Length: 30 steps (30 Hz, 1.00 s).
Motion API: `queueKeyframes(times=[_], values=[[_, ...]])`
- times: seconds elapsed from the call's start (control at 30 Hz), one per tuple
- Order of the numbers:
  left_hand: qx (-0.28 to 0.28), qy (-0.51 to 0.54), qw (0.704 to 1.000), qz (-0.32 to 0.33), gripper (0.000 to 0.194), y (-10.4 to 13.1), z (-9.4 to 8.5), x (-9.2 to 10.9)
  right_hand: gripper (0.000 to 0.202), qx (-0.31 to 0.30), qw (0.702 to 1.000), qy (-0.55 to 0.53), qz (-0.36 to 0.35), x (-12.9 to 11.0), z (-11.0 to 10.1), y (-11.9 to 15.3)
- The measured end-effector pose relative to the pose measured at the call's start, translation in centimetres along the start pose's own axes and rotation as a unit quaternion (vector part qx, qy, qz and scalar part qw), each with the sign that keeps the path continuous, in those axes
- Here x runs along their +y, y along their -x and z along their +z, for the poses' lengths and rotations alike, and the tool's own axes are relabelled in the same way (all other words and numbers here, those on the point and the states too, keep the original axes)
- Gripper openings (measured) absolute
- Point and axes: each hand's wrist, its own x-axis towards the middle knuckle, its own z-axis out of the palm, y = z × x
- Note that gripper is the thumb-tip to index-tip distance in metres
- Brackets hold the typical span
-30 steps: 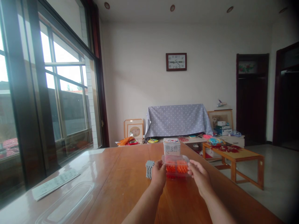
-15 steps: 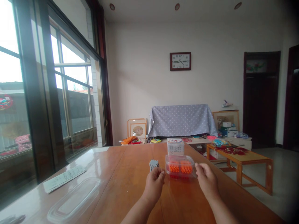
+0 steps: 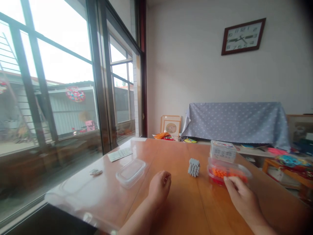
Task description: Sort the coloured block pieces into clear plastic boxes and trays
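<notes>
My left hand point(image 3: 160, 187) hovers over the middle of the table, its fingers curled in. Whatever they may hold is hidden. My right hand point(image 3: 242, 197) is in front of a clear plastic tub point(image 3: 210, 173), with thumb and fingers drawn together; I cannot make out anything in them, nor whether they touch the tub. Inside the tub are bright orange knobbly pieces point(image 3: 218, 171) and something red along the bottom. Between my hands, farther back, stands a grey block of stacked toothed pieces point(image 3: 194, 167).
Behind the tub stands a clear box point(image 3: 223, 151) with a printed lid. To the left lie a clear plastic lid point(image 3: 130, 172), a printed sheet point(image 3: 119, 154) and a small clear packet point(image 3: 96, 172). Tall windows point(image 3: 70, 81) flank the wooden table point(image 3: 181, 212).
My view has swung left, so the scene sits farther right. My left hand is now away from the grey block; my right hand has gone from beside the tub to its front.
</notes>
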Motion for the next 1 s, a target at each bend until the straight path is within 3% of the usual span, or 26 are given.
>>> queueKeyframes(times=[0.17,0.33,0.47,0.57,0.73,0.87,1.0], values=[[0.036,-0.167,0.985,0.007,0.017,-0.5,-3.1,-1.1,0.047,-0.129,0.99,-0.059,-0.021,-4.8,3.7,1.5],[0.047,-0.34,0.938,-0.057,0.026,-1.0,-6.3,-2.1,0.042,-0.183,0.978,-0.061,-0.08,-9.2,8.0,4.0],[0.024,-0.431,0.895,-0.112,0.031,-1.0,-8.4,-3.8,0.038,-0.217,0.967,0.016,-0.133,-9.7,9.7,5.9],[0.013,-0.451,0.885,-0.116,0.027,-0.8,-9.0,-4.7,0.033,-0.23,0.959,0.067,-0.15,-9.0,9.6,6.4],[-0.007,-0.425,0.903,-0.068,0.027,-0.6,-7.8,-3.7,0.033,-0.231,0.96,0.08,-0.138,-8.2,9.0,6.1],[-0.058,-0.339,0.939,0.027,0.023,-0.1,-4.9,-1.4,0.034,-0.232,0.962,0.053,-0.134,-8.1,9.3,6.0],[-0.094,-0.267,0.955,0.087,0.017,0.5,-2.2,0.6,0.033,-0.24,0.965,0.007,-0.104,-8.1,9.4,5.8]])
